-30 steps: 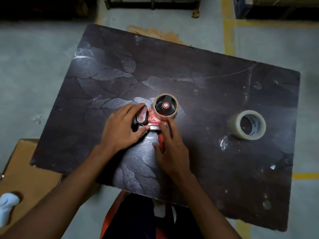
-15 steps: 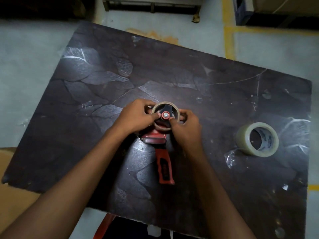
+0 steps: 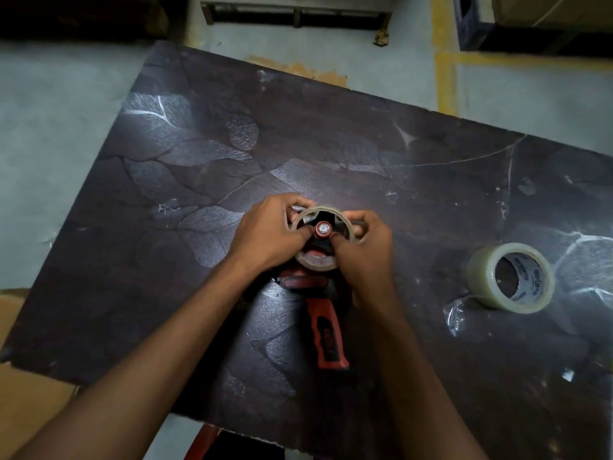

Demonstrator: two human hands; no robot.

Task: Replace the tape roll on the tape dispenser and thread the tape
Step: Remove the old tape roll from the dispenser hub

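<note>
A red and black tape dispenser [image 3: 326, 333] lies flat on the dark table [image 3: 199, 180], its handle pointing toward me. On its hub sits an almost bare cardboard tape core [image 3: 318, 260] around a red axle cap. My left hand [image 3: 270, 232] grips the core's left rim, thumb near the cap. My right hand [image 3: 363, 249] grips the right rim, fingers curled over the edge. A full roll of clear tape [image 3: 512, 277] lies on its side at the right, apart from both hands.
A crumpled scrap of clear film [image 3: 459, 315] lies beside the full roll. A cardboard box [image 3: 20, 403] stands below the table's left edge. Beyond the table are a grey floor with yellow lines [image 3: 444, 61] and dark crates at the back.
Both hands have left the dispenser's body and handle and now grip the core on the hub from either side. The handle lies uncovered. The view has closed in on the table.
</note>
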